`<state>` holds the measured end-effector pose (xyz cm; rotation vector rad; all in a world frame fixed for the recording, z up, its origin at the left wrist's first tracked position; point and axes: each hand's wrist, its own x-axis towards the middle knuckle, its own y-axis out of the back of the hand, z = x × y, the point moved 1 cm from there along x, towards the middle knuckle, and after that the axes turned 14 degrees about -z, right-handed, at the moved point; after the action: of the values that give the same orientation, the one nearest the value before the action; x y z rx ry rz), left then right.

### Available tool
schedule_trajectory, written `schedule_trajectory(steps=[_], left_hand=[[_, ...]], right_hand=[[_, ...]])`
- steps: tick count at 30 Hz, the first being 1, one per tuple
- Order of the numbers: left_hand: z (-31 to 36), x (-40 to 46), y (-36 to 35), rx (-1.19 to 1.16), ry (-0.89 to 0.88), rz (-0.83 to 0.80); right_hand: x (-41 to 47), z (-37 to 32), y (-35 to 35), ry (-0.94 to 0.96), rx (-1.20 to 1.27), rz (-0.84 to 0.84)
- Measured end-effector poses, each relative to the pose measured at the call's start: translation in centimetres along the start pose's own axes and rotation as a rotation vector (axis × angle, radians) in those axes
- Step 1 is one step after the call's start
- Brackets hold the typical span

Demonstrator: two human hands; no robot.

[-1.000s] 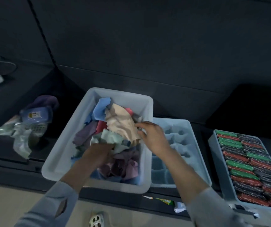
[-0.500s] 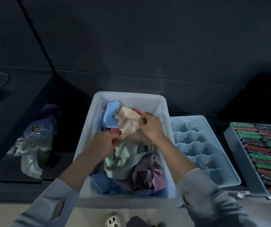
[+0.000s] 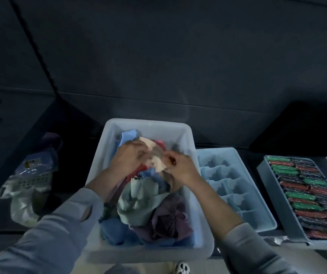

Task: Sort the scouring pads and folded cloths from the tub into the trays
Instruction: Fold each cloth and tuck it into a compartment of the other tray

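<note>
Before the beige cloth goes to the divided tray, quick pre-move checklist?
1. Left hand grips the beige cloth: ok.
2. Right hand pinches its other edge: ok.
3. Cloth folded: not ok, it looks crumpled.
4. Cloth free of the pile in the tub: cannot tell.
5. Divided tray has open slots: ok.
6. Pad tray out of the path: ok, far right.

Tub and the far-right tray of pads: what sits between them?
In the head view, a pale blue divided tray sits between the tub and the pad tray; its visible compartments look empty.
</note>
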<state>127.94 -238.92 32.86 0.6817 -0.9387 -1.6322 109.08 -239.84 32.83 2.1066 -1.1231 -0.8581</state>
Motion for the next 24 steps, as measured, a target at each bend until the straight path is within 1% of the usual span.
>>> schedule_trajectory(steps=[2, 3, 5, 6, 7, 8, 10, 12, 13, 15, 17, 18, 20, 21, 22, 24], left_hand=[[2.1, 0.4, 2.1, -0.095, 0.033, 0.014], [3.0, 0.7, 3.1, -0.109, 0.034, 0.034], [4.7, 1.1, 5.1, -0.101, 0.003, 0.116], [5.3, 1.2, 6.1, -0.104, -0.014, 0.160], [5.9, 1.3, 7.1, -0.112, -0.030, 0.188], [6.1, 1.3, 8.0, -0.123, -0.042, 0.182], [6.1, 1.2, 9.4, -0.093, -0.041, 0.097], [5.8, 0.8, 10.3, -0.041, -0.070, 0.028], [5.7, 0.6, 10.6, -0.055, -0.087, 0.036], [6.4, 0.4, 10.7, -0.249, -0.092, 0.063], [8.2, 0.6, 10.0, -0.477, -0.075, 0.010], [9.5, 0.9, 9.6, -0.519, -0.068, -0.027], [11.5, 1.7, 8.3, -0.436, -0.094, -0.045], [12.1, 2.1, 8.0, -0.359, -0.106, -0.006], [12.2, 2.5, 7.9, -0.298, -0.095, 0.051], [11.6, 2.5, 8.3, -0.291, -0.051, 0.129]], right_hand=[[-0.3, -2.1, 1.8, 0.057, 0.123, -0.011], [-0.3, -3.0, 2.6, 0.072, 0.125, -0.007], [-0.5, -4.2, 4.7, 0.132, 0.066, 0.115], [-0.5, -4.4, 6.0, 0.178, 0.075, 0.187], [-0.6, -4.4, 7.3, 0.210, 0.142, 0.225], [-0.8, -4.4, 8.7, 0.239, 0.241, 0.229], [-1.7, -4.6, 11.7, 0.252, 0.420, 0.221], [-2.9, -4.7, 14.5, 0.238, 0.499, 0.237], [-3.4, -4.7, 15.6, 0.233, 0.518, 0.245], [-4.0, -4.3, 17.2, 0.224, 0.512, 0.248], [-4.2, -4.3, 17.4, 0.241, 0.447, 0.194], [-4.2, -4.5, 17.2, 0.259, 0.411, 0.146], [-4.4, -5.4, 16.5, 0.285, 0.344, 0.058], [-4.4, -5.6, 16.4, 0.290, 0.314, 0.047], [-4.4, -5.8, 16.6, 0.286, 0.302, 0.053], [-4.8, -5.6, 17.8, 0.273, 0.309, 0.110]])
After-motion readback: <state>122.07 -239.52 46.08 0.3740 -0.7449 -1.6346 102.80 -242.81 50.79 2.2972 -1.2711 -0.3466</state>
